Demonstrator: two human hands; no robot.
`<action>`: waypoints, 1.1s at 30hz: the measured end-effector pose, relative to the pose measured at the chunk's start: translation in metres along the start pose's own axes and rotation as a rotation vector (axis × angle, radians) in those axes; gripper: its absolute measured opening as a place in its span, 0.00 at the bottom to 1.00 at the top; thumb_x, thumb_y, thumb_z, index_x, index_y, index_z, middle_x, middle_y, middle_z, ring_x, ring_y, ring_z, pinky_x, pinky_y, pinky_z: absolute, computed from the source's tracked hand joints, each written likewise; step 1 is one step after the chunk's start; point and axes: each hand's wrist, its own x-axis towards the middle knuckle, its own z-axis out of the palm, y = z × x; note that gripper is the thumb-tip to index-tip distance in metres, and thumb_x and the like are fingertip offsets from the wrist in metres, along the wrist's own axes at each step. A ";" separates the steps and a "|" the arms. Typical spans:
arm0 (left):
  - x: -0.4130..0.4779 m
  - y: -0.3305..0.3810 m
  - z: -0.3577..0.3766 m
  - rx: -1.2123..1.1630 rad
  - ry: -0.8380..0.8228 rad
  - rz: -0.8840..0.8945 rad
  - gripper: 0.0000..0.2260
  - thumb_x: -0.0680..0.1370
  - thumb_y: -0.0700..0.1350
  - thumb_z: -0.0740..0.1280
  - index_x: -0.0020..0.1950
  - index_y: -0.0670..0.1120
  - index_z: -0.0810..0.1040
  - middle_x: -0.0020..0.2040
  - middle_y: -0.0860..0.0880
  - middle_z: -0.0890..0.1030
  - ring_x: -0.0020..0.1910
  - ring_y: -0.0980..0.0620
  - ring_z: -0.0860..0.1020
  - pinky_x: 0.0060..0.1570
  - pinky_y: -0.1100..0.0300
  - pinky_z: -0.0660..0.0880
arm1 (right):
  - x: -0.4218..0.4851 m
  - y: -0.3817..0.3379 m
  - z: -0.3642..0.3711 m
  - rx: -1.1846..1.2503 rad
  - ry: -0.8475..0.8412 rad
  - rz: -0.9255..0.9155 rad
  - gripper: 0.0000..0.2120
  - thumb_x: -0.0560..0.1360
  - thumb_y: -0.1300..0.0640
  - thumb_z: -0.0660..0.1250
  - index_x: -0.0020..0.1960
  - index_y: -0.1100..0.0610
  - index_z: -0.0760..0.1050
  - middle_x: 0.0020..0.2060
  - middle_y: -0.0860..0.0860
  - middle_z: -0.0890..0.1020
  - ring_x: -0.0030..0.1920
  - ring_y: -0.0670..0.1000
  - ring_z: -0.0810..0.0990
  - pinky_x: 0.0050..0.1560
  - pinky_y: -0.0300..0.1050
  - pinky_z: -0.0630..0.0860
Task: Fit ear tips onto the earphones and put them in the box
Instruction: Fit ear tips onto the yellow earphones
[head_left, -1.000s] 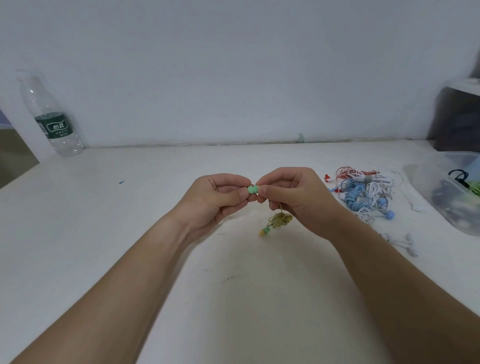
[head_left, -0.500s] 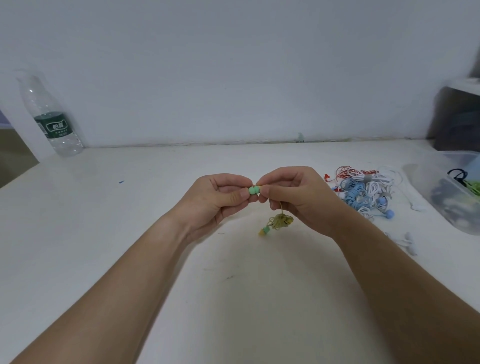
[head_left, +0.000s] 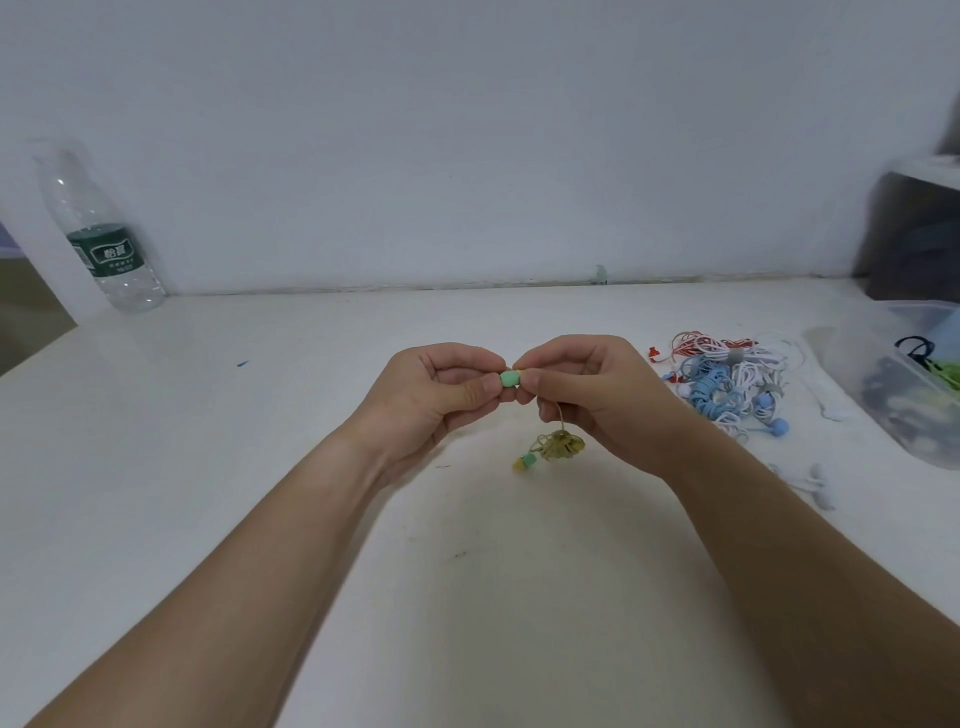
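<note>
While one clear, green-labelled plastic bottle stands far left, the left hand pinches one mint-green ear tip against the olive-cabled earphone pinched by the right hand. Its coiled cable and second, green-tipped bud hang below. Rightward lie one tangled pile of red, blue and white earphones, then one clear plastic box holding blurred dark and green items.

Two hands: left hand, right hand. One olive earphone with two green buds: a pinched bud and a hanging bud. One bottle. One clear box. One tangled pile of red, blue and white earphones, too knotted to count.
</note>
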 end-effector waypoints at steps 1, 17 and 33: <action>0.000 -0.001 0.000 -0.003 0.007 0.005 0.11 0.68 0.36 0.73 0.49 0.38 0.81 0.45 0.37 0.85 0.46 0.45 0.86 0.43 0.64 0.80 | 0.000 0.001 0.000 -0.001 0.010 -0.007 0.05 0.75 0.67 0.71 0.51 0.65 0.83 0.38 0.60 0.83 0.34 0.52 0.75 0.39 0.42 0.76; 0.002 -0.002 -0.001 0.004 -0.038 0.020 0.10 0.70 0.38 0.72 0.50 0.39 0.82 0.46 0.39 0.85 0.46 0.48 0.85 0.44 0.63 0.80 | 0.000 0.001 0.001 0.005 0.056 -0.020 0.04 0.75 0.66 0.71 0.49 0.63 0.82 0.37 0.59 0.83 0.34 0.52 0.76 0.39 0.42 0.75; -0.001 -0.004 0.005 0.254 -0.021 0.065 0.06 0.79 0.42 0.69 0.54 0.43 0.82 0.50 0.43 0.86 0.47 0.49 0.84 0.44 0.60 0.79 | -0.001 -0.001 0.001 0.052 0.042 0.036 0.05 0.77 0.64 0.68 0.52 0.63 0.80 0.39 0.57 0.83 0.35 0.52 0.76 0.37 0.44 0.77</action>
